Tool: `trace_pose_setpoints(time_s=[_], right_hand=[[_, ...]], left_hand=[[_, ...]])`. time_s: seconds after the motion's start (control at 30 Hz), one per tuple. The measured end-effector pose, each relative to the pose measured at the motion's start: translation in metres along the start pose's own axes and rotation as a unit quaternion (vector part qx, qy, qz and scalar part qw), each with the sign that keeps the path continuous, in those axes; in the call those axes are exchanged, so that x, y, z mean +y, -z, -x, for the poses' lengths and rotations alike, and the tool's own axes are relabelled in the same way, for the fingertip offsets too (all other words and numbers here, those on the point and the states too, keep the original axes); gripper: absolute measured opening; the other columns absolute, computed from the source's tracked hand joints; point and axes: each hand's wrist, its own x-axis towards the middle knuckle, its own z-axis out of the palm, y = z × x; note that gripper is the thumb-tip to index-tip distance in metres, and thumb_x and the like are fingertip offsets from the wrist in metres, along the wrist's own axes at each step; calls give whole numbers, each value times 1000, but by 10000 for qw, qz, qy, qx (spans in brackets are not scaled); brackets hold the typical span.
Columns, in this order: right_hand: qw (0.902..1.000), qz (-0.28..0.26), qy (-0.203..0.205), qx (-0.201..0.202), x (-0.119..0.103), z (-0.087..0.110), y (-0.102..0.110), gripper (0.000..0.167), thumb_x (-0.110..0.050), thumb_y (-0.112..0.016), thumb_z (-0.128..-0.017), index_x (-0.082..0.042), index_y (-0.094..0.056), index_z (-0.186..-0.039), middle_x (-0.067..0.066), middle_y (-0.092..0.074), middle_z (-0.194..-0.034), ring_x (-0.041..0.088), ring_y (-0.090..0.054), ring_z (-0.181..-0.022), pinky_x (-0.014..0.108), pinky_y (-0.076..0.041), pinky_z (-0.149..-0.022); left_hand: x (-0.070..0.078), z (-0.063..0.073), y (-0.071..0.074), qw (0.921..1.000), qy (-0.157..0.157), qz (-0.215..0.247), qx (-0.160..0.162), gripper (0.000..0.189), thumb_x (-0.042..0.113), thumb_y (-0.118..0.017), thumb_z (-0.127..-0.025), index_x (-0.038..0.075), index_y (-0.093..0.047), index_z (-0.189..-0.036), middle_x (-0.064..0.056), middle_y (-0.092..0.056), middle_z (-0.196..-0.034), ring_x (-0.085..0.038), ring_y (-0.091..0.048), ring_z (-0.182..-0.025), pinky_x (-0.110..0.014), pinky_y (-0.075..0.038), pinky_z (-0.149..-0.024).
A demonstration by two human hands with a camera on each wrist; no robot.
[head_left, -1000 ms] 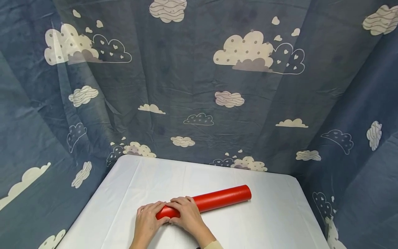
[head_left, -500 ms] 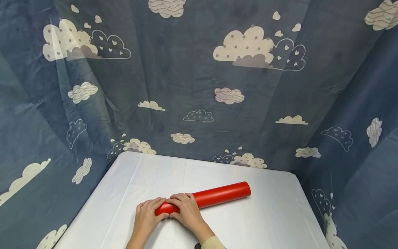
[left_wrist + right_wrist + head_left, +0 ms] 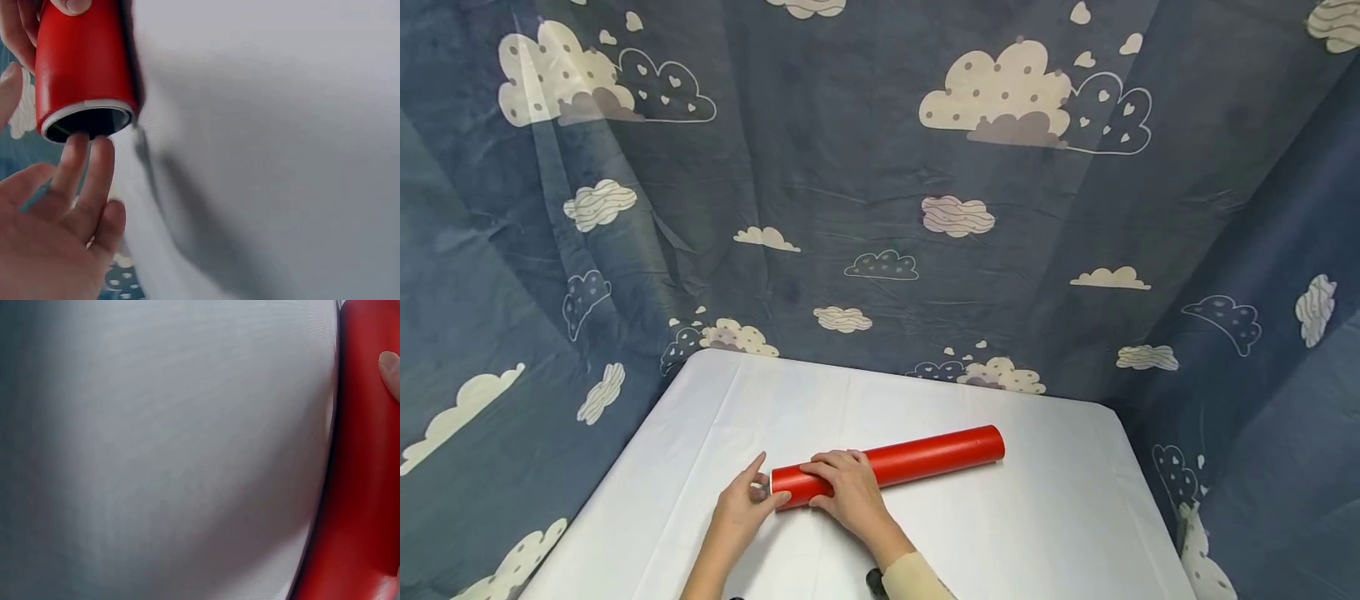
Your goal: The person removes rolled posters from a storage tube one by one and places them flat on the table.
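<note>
A long red tube (image 3: 925,460) lies slantwise on the white table, its right end farther back. At its left end my left hand (image 3: 733,512) is spread, with the thumb overlapping the tube near the rim in the head view. The left wrist view shows that end as a hollow, dark opening with a pale rim (image 3: 87,105). Two fingertips of my left hand (image 3: 69,231) are right at the opening's lower edge. Just right of there, my right hand (image 3: 850,496) grips the tube from above. In the right wrist view its thumb (image 3: 390,372) lies against the red tube (image 3: 356,462).
White cloth covers the table (image 3: 1037,533), with rounded back corners. Dark blue curtain (image 3: 865,192) printed with clouds hangs behind and on both sides. A small black object (image 3: 876,582) shows beside the right sleeve (image 3: 917,577).
My left hand has let go of the tube's left end and shifted left, its fingers opening and baring the rim. My right hand keeps its grip. The head view has tilted down slightly.
</note>
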Motion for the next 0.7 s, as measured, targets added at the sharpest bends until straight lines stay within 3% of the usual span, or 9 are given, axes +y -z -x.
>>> trace_pose_setpoints(time_s=[0.1, 0.2, 0.27, 0.33, 0.47, 0.7], right_hand=[[10000, 16, -16, -28, -1, 0, 1, 55, -40, -93, -81, -35, -74, -132, -12, -74, -128, 10, -66, -123, 39, -49, -109], [10000, 41, 4, -31, 0, 1, 1, 55, -41, -92, -81, -35, -74, -132, -12, -74, -128, 10, -66, -123, 39, -49, -109], [10000, 48, 39, -19, 1, 1, 0, 56, -40, -92, -80, -35, -73, -133, -11, -74, -128, 10, -66, -123, 38, -49, -108], [10000, 59, 55, -25, 1, 2, 1, 56, -40, -92, -80, -35, -73, -133, -11, -75, -128, 10, -67, -123, 38, -49, -108], [9999, 96, 33, -37, 2, 3, 3, 56, -40, -93, -80, -36, -73, -132, -12, -75, -127, 10, -67, -122, 38, -49, -108], [9999, 23, 31, -119, 1, 4, 2, 55, -40, -91, -82, -37, -72, -134, -12, -74, -129, 10, -65, -124, 39, -49, -109]], left_hand=[[-10, 1, -3, 9944, 325, 937, -353, 87, 34, -85, -92, 6, -41, -163, -20, -69, -136, -30, -71, -115, -35, -61, -85], [-20, 5, -9, 9813, 482, 1787, -535, 84, 31, -81, -96, 8, -39, -164, -26, -63, -147, -37, -67, -130, -37, -61, -98], [-26, 7, -13, 9704, 532, 2283, -586, 79, 24, -78, -97, 7, -39, -164, -27, -63, -147, -34, -67, -132, -31, -60, -101], [-30, 8, -16, 9622, 584, 2593, -592, 75, 20, -77, -98, 8, -42, -163, -26, -66, -143, -23, -68, -129, -21, -57, -99], [-34, 9, -22, 9566, 628, 2773, -641, 70, 20, -76, -100, 12, -45, -162, -21, -71, -137, -4, -66, -123, -10, -50, -93], [-37, 11, -24, 9644, 724, 2489, -513, 64, 21, -73, -102, 17, -49, -160, -18, -74, -134, -18, -67, -129, -14, -51, -96]])
